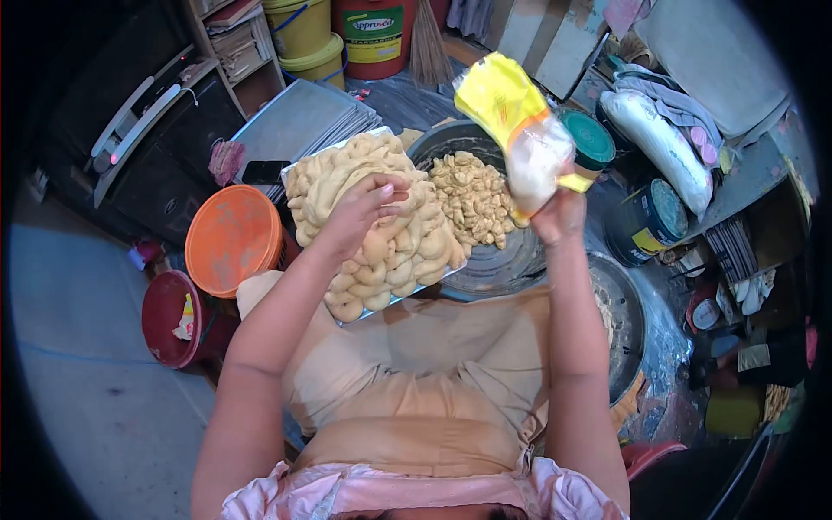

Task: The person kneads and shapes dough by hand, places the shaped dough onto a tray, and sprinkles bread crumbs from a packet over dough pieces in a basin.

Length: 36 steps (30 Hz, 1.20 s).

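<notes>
My right hand [560,215] grips the lower end of a yellow and clear plastic bag [507,97] with white contents, held up over the right side of a dark round basin [511,282]. In the basin lies a heap of small, lumpy dough pieces [475,198]. My left hand [368,210] hovers over or rests on a tall pile of smooth, looped dough [399,269]; contact cannot be made out. Its fingers are loosely bent and apart, with nothing in them. The pile covers a light tray [354,319] beside the basin, near my lap.
An orange-lidded bucket [232,241] and a dark red bucket [169,322] stand at left. Behind the tray are stacked metal sheets [295,121] and a black phone [265,172]. Another dark basin [637,321] sits by my right leg. Green-lidded tubs [588,139] stand beyond.
</notes>
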Motion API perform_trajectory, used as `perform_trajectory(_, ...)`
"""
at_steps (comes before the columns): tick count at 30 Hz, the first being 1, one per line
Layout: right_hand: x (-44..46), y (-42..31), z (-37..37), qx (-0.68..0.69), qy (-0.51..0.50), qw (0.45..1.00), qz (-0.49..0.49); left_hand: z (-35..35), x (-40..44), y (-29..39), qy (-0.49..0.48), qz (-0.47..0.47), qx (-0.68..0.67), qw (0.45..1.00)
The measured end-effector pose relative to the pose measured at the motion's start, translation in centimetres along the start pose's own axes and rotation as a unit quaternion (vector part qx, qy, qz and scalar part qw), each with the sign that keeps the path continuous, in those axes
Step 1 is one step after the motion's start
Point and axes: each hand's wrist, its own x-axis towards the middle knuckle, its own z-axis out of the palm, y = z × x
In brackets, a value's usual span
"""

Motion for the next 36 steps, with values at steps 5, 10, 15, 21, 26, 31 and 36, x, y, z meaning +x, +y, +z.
perform_trajectory(5,5.9,-4.7,-5.5,0.020,0.040,0.992,-0.117,-1.2,0.9,-2.0,0.005,-0.038,-0.035,0.999)
perform_trajectory(10,9.8,-4.5,-10.1,-0.068,0.134,0.976,-0.156,-0.5,2.4,-3.8,-0.011,-0.091,0.023,0.996)
perform_trajectory(15,13.4,-5.0,-15.1,-0.223,0.216,0.901,-0.304,-0.1,3.3,-4.7,-0.039,-0.149,0.067,0.986)
perform_trajectory(21,14.9,-3.6,-15.6,-0.220,0.325,0.856,-0.336,-0.1,4.0,-5.6,-0.054,-0.172,0.063,0.982)
perform_trajectory(26,16.3,-2.8,-15.3,-0.280,0.348,0.832,-0.328,0.1,4.4,-5.6,-0.075,-0.169,0.073,0.980)
perform_trajectory(31,17.5,-1.9,-15.2,-0.294,0.316,0.847,-0.310,-0.2,4.6,-6.2,-0.088,-0.179,0.058,0.978)
perform_trajectory(36,18.4,-0.5,-14.8,-0.340,0.310,0.831,-0.314,-0.2,4.7,-6.0,-0.105,-0.180,0.052,0.977)
